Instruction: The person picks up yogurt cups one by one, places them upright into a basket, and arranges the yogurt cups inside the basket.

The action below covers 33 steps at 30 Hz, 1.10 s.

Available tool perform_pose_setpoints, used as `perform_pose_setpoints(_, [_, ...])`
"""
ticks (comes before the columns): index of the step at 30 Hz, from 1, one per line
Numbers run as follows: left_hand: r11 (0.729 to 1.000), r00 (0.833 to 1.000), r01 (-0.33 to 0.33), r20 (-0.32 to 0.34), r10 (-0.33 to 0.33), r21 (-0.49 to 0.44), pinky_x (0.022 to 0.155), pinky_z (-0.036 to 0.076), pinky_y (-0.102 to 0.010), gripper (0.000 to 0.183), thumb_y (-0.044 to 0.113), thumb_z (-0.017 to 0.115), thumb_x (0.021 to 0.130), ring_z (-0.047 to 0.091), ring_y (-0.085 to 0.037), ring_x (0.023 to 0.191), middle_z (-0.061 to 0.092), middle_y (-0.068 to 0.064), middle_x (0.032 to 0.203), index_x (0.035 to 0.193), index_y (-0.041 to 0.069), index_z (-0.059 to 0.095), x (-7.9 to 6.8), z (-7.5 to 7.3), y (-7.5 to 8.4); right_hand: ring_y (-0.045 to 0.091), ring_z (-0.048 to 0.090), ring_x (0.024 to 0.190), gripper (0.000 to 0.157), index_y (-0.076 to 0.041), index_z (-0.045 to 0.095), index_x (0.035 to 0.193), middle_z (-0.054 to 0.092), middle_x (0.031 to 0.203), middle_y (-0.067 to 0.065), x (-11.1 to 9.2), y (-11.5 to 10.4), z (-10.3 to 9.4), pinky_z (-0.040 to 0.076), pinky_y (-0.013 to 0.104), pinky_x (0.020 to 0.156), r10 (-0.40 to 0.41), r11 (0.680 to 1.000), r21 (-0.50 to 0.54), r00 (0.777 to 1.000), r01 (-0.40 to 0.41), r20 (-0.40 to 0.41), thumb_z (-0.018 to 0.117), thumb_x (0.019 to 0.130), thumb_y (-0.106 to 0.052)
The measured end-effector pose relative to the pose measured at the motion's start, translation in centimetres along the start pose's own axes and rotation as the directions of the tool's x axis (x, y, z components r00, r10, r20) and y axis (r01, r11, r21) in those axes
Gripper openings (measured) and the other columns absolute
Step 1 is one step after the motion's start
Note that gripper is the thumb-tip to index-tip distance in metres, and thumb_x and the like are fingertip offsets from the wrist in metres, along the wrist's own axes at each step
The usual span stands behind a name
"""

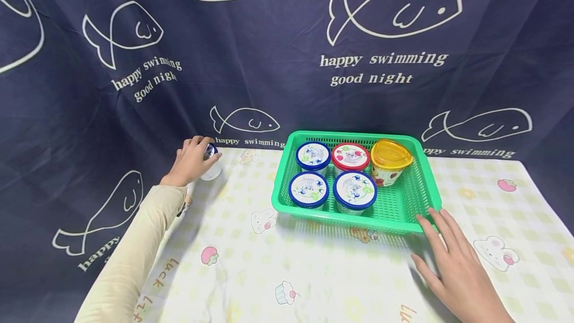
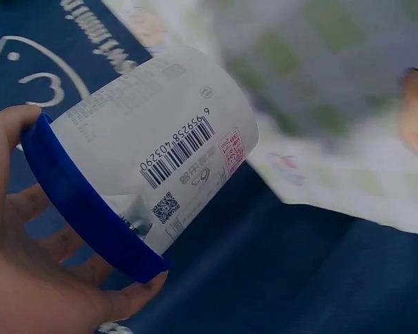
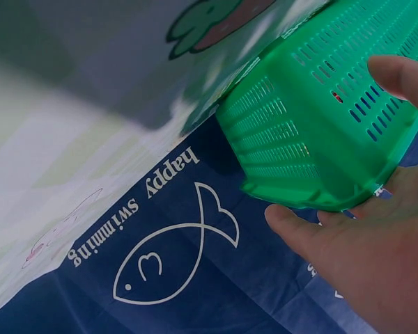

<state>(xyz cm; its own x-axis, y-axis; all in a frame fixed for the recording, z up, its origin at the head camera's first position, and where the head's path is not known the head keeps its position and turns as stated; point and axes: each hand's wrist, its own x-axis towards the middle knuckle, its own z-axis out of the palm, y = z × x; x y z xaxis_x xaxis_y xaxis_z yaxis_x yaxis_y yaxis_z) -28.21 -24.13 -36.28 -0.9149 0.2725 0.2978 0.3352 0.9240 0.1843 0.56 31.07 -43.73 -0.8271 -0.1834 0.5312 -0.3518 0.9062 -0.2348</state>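
At the far left of the table, my left hand (image 1: 190, 161) grips a white tub (image 2: 160, 132) by its blue lid (image 2: 83, 198), fingers spread around the rim. A barcode and small print show on the tub's side in the left wrist view. My right hand (image 1: 457, 268) is at the near right corner of a green plastic basket (image 1: 428, 178), fingertips at the rim and fingers fairly straight. In the basket stand three blue-lidded tubs (image 1: 355, 189), a red-lidded tub (image 1: 351, 155) and a cup with a yellow lid (image 1: 391, 158).
A pale checked tablecloth (image 1: 251, 273) with printed cartoons covers the table. Behind it and to the left hangs a dark blue curtain (image 1: 269, 64) with white fish, close to the basket's far side. Inside the basket, its right part shows bare green floor.
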Motion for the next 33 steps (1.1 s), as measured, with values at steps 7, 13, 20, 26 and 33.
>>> perform_pose_setpoints(7, [0.993, 0.991, -0.114, -0.063, 0.116, 0.043, 0.084, 0.039, -0.065, 0.051, 0.044, 0.064, 0.094, 0.043, -0.047, 0.124, 0.049, -0.022, 0.135, 0.131, 0.010, 0.058, 0.5, -1.3, 4.0, 0.033, 0.013, 0.151, 0.074, -0.006, 0.038, 0.152, 0.029, 0.158, 0.020, 0.0, 0.2, -0.1, 0.001, 0.038, 0.122, -0.022, 1.000, 0.001, 1.000, 0.022, -0.011, 0.052, 0.096, -0.054])
perform_pose_setpoints(13, [0.979, 0.978, -0.190, -0.078, 0.195, 0.068, 0.084, 0.039, -0.060, 0.052, 0.046, 0.065, 0.093, 0.043, -0.043, 0.123, 0.050, -0.018, 0.135, 0.132, 0.012, 0.059, 0.7, -2.0, 7.1, 0.033, 0.013, 0.151, 0.074, -0.005, 0.039, 0.151, 0.029, 0.158, 0.020, -0.1, 0.1, -0.2, 0.001, 0.037, 0.122, -0.017, 1.000, -0.008, 1.000, 0.017, -0.007, 0.055, 0.095, -0.051])
perform_pose_setpoints(20, [0.957, 0.955, -0.274, -0.085, 0.283, 0.099, 0.085, 0.039, -0.060, 0.054, 0.048, 0.064, 0.094, 0.041, -0.041, 0.125, 0.048, -0.016, 0.137, 0.135, 0.013, 0.057, 0.8, -2.9, 10.8, 0.033, 0.014, 0.151, 0.074, -0.008, 0.036, 0.153, 0.029, 0.158, 0.020, 0.0, -0.1, -0.2, 0.002, 0.038, 0.122, -0.010, 1.000, -0.012, 1.000, 0.010, -0.006, 0.058, 0.094, -0.047])
perform_pose_setpoints(26, [0.921, 0.916, -0.363, -0.126, 0.380, 0.140, 0.087, 0.039, -0.060, 0.051, 0.048, 0.060, 0.095, 0.042, -0.040, 0.125, 0.049, -0.015, 0.138, 0.134, 0.015, 0.057, 0.8, -3.3, 14.2, 0.032, 0.011, 0.151, 0.082, -0.011, 0.033, 0.155, 0.026, 0.160, 0.017, -0.1, -0.2, -0.3, 0.001, 0.039, 0.122, 0.015, 0.999, -0.029, 1.000, -0.014, 0.020, 0.070, 0.086, -0.034])
perform_pose_setpoints(33, [0.864, 0.846, -0.489, -0.177, 0.504, 0.121, 0.087, 0.040, -0.056, 0.050, 0.049, 0.062, 0.094, 0.043, -0.037, 0.126, 0.052, -0.014, 0.137, 0.132, 0.016, 0.059, 0.6, -3.9, 19.1, 0.033, 0.012, 0.151, 0.085, -0.010, 0.035, 0.154, 0.027, 0.160, 0.018, -0.2, -0.3, -0.2, 0.002, 0.040, 0.122, 0.017, 0.999, -0.030, 1.000, -0.017, 0.013, 0.074, 0.082, -0.029])
